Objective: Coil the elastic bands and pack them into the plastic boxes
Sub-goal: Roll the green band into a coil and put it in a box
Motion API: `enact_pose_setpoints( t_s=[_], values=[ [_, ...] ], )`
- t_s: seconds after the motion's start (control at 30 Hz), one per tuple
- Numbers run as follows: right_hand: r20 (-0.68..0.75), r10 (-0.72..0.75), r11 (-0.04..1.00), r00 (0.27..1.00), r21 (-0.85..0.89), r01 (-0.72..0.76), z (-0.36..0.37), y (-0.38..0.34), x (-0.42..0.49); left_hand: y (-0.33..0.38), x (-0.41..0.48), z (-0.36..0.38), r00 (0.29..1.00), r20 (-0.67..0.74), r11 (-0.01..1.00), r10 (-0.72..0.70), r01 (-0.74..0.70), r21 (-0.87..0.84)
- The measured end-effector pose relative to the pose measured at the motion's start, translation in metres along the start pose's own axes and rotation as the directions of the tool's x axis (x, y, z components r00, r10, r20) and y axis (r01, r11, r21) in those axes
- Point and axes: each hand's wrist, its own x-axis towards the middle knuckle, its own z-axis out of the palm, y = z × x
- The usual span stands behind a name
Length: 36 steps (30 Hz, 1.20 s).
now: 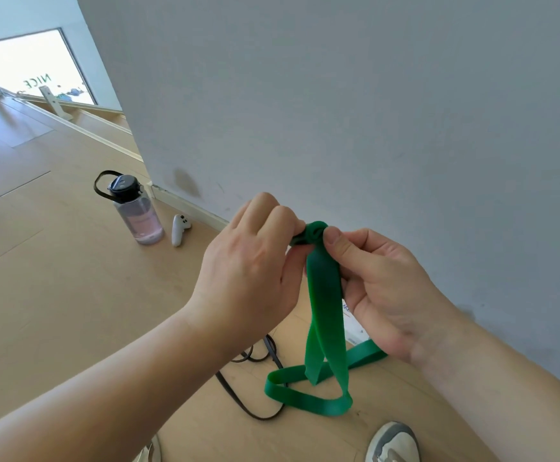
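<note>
Left hand: my left hand [252, 271] is hovering at mid-frame, back to the camera. Its fingers are curling in and its grip is pinching the bunched top end of the band from the left.
Right hand: my right hand [381, 288] is facing it just right of centre. Its grip is closing thumb against fingers on the same bunch from the right.
Green elastic band [325, 295]: its top end is sitting wadded into a small lump between my two grips. The rest is hanging down as a flat strip between the hands and is lying in loose loops on the floor at lower centre.
Floor [55, 295]: pale wood boards are filling the left and bottom of the frame.
Black cable [238, 395]: it is trailing over the floor below my left wrist, just beside the band's loops.
Water bottle [137, 211]: clear, black-lidded and holding pinkish liquid, it is standing upright at middle left.
White controller [179, 230]: it is lying just right of the bottle, near the skirting.
Wall [371, 95]: a grey wall is taking up the upper right.
Shoe [392, 443]: a grey-and-white shoe is showing at the bottom right edge.
</note>
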Motion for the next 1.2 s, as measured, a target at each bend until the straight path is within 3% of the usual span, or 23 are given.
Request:
enact_pose_setpoints(
  t_s=[0.23, 0.4, 0.5, 0.6, 0.7, 0.9, 1.2],
  values=[
    [0.011, -0.130, 0.976, 0.991, -0.175, 0.130, -0.001, 0.000, 0.002, -0.007, -0.004, 0.000, 0.999, -0.033, 0.995, 0.029, -0.031, -0.090],
    [-0.069, -0.201, 0.920, 0.977, -0.357, 0.164, -0.005, -0.006, 0.004, -0.009, -0.013, 0.009, 0.993, 0.104, 0.977, 0.056, -0.033, -0.209],
    [0.006, -0.188, 0.848, 0.982, -0.503, 0.166, -0.010, -0.012, 0.005, -0.021, -0.007, 0.002, 0.983, 0.165, 0.958, 0.086, -0.036, -0.283],
    [0.058, -0.179, 0.801, 0.982, -0.571, 0.179, -0.008, -0.012, 0.005, -0.024, -0.004, -0.008, 0.971, 0.215, 0.973, 0.105, -0.056, -0.222],
    [0.053, -0.189, 0.840, 0.981, -0.509, 0.189, -0.006, -0.008, 0.004, -0.023, -0.004, -0.007, 0.958, 0.225, 0.971, 0.177, -0.133, -0.199],
    [0.071, -0.070, 0.986, 0.995, -0.145, 0.079, -0.002, -0.009, 0.006, -0.014, 0.003, -0.010, 0.985, 0.088, 0.986, 0.150, -0.142, -0.093],
    [0.200, -0.124, 0.968, 0.972, -0.189, 0.163, -0.010, -0.013, 0.010, -0.007, 0.009, -0.011, 0.989, -0.043, 0.989, 0.144, -0.145, -0.031]
  ],
)
